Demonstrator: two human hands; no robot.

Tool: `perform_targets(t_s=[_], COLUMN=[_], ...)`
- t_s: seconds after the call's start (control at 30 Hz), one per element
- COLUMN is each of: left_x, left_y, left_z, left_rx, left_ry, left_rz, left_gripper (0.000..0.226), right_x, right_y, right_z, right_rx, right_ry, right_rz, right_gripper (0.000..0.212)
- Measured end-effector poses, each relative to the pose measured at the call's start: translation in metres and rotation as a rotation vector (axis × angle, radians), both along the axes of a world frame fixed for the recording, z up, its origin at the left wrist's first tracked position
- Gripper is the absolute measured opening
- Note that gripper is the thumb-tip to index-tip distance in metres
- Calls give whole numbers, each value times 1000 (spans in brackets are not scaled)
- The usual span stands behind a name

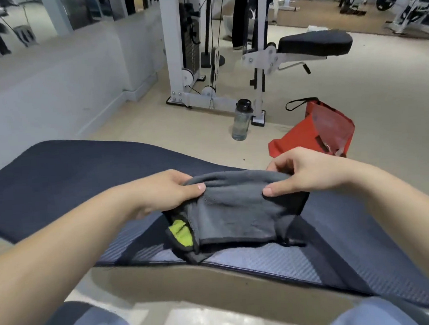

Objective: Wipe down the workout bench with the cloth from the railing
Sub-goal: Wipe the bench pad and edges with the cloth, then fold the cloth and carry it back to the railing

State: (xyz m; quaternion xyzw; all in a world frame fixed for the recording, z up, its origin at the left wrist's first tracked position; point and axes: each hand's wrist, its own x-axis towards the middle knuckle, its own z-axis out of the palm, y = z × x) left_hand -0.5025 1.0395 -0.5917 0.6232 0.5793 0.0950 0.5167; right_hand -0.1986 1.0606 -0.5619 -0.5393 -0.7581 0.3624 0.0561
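A dark navy padded workout bench (58,177) stretches across the view in front of me. A grey cloth (236,213) with a yellow-green patch at its lower left hangs folded just above the bench's near edge. My left hand (167,190) pinches the cloth's top left corner, thumb on the near side. My right hand (302,172) grips the top right corner the same way. The cloth's lower edge droops onto the bench pad.
A clear water bottle (242,120) with a black cap stands on the floor beyond the bench. A red bag (314,133) lies right of it. A white cable machine (192,63) and a black padded seat (314,43) stand farther back. My knees show at the bottom.
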Motion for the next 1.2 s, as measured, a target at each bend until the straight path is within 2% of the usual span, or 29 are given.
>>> perform_targets(t_s=[0.13,0.2,0.27,0.33,0.43,0.47,0.57,0.67,0.73,0.83,0.93,1.03,1.2], left_x=[27,40,48,50,51,52,66,95,120,159,197,231,283], left_y=[52,68,78,84,84,83,76,73,69,57,44,29,-2], left_z=[-33,-38,-37,-27,10,26,85,170,237,332,402,446,494], left_rx=[128,180,164,45,-182,-205,-133,-120,-178,-245,-253,-237,-282], left_ry=[433,591,615,475,159,104,143,94,-47,-247,-333,-385,-504], left_rz=[-209,-310,-345,-301,-156,-145,-230,-162,-30,76,76,35,-74], left_gripper=[55,51,42,33,29,31,26,18,22,24,21,36,39], right_x=[6,5,8,11,26,34,64,99,124,161,189,206,212], right_y=[46,61,69,67,59,55,44,25,9,-21,-56,-98,-193], right_z=[-56,-61,-52,-32,16,39,121,210,272,364,431,472,506], right_rx=[39,-4,-84,-151,-375,-461,-665,-707,-655,-460,-254,-129,-16], right_ry=[-190,-162,-83,26,406,511,717,828,880,876,770,734,873], right_rz=[-83,-89,-135,-207,-477,-556,-631,-644,-698,-844,-980,-1175,-1544], right_gripper=[35,37,41,40,30,27,25,46,56,44,42,42,31])
